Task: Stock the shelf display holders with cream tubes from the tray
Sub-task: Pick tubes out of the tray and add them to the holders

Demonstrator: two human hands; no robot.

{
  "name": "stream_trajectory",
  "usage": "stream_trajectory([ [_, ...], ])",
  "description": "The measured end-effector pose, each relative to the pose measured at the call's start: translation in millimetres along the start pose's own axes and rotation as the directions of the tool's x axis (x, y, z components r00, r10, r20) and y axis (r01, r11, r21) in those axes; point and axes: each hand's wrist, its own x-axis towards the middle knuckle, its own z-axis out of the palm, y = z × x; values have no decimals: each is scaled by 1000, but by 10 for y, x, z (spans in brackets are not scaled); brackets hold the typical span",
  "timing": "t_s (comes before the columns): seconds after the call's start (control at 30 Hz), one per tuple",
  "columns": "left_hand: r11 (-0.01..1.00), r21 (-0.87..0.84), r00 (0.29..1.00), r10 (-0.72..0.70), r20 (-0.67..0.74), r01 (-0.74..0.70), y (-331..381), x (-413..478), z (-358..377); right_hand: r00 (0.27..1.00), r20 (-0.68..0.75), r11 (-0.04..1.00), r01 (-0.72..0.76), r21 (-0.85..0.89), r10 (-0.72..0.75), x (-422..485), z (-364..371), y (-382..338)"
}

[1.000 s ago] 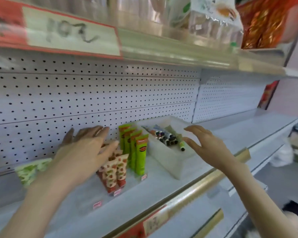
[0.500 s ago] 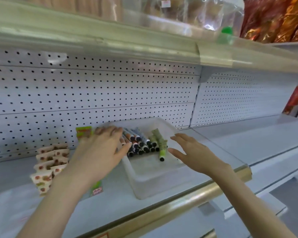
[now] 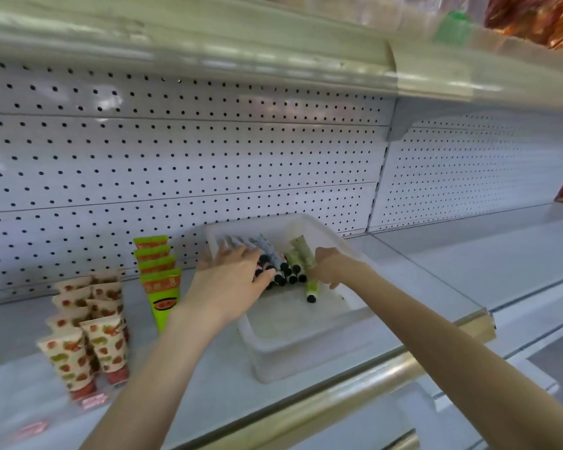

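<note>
Pickup: left hand [image 3: 228,280] is lying flat on dark-capped tubes [image 3: 275,256]; right hand [image 3: 333,266] is curling over green tube [image 3: 312,287], grip unclear; next, pinching firmly.

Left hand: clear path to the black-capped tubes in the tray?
Probably yes. The left hand reaches over the open tray, fingertips at the black-capped tubes; nothing lies between. The right hand is off to the side at a green tube.

1. The left hand [image 3: 231,280] covers some of the black-capped tubes [image 3: 283,269] in the tray [image 3: 306,362].
2. The right hand [image 3: 333,266] hides its own fingertips; any grip on the pale green tube [image 3: 313,287] cannot be told.
3. The price label [image 3: 93,401] print is blurred.
4. The red snack bags [image 3: 533,17] are cut off at the top right.
</note>
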Motion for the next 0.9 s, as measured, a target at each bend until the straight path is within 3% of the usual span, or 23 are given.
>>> stream_trajectory([
  [0.17, 1000, 20, 999, -20, 39, 19, -6, 109, 95, 990, 105, 995, -94, 37, 89, 220, 149, -15],
  [0.43, 998, -30, 998, -59, -34, 58, 132, 333, 82, 994, 111, 984, -18, 176, -2, 299, 34, 148],
  [0.57, 979, -169, 990, -129, -54, 118, 139, 440, 83, 992, -39, 948, 126, 293, -120, 312, -62, 158],
  [0.67, 930, -341, 982, -172, -79, 135, 78, 517, 146, 950, -167, 850, 311, 426, -264, 281, -86, 108],
  [0.77, 834, -540, 965, -219, -144, 108, 35, 614, 205, 885, -193, 676, 451, 582, -424, 164, -93, 18],
  [0.9, 712, -702, 933, -255, -254, 4, 54, 690, 277, 820, -200, 562, 524, 640, -537, 55, -55, -56],
])
